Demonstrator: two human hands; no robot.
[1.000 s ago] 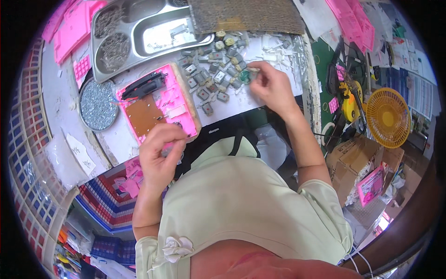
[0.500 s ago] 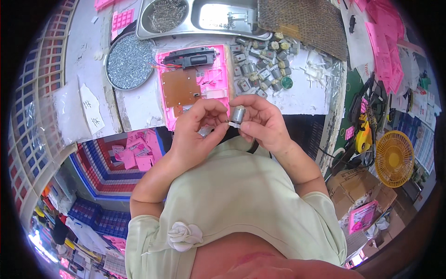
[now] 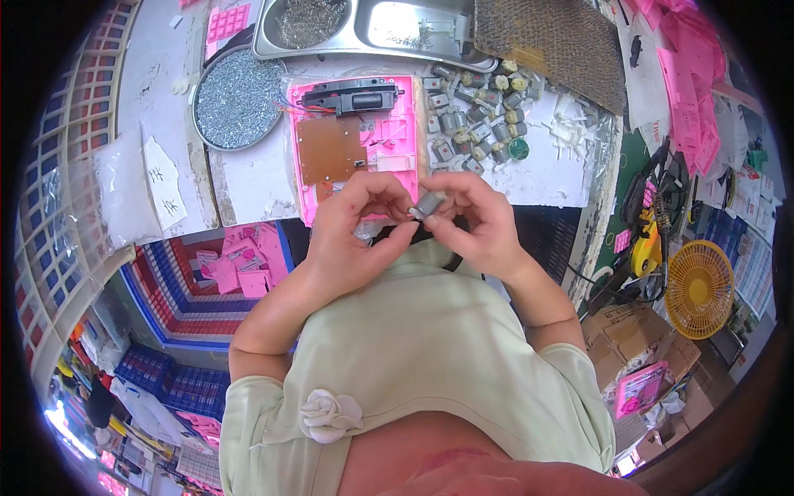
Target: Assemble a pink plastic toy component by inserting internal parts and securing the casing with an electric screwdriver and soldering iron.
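Note:
Between the fingers of my right hand (image 3: 481,221) is a small silver electric motor (image 3: 430,202), held tilted just off the table's front edge. My left hand (image 3: 351,227) is closed in a pinch at the motor's near-left end, where a small white piece (image 3: 416,212) shows; the fingertips hide which hand grips that piece. Just beyond my left hand lies a pink plastic casing (image 3: 407,107), holding a brown circuit board (image 3: 327,150) and a long black part (image 3: 364,100) with thin wires. Many similar motors (image 3: 482,132) are heaped right of the casing.
A round tray of small silver screws (image 3: 238,99) stands left of the casing. Behind are a steel compartment tray (image 3: 389,56) and a brown woven mat (image 3: 550,50). White plastic pieces (image 3: 571,128) lie at right. Below the table's left side, a crate holds pink parts (image 3: 248,263).
The motor has turned from nearly upright to a slant between my fingers. Both hands stay close together, and the whole view has shifted slightly.

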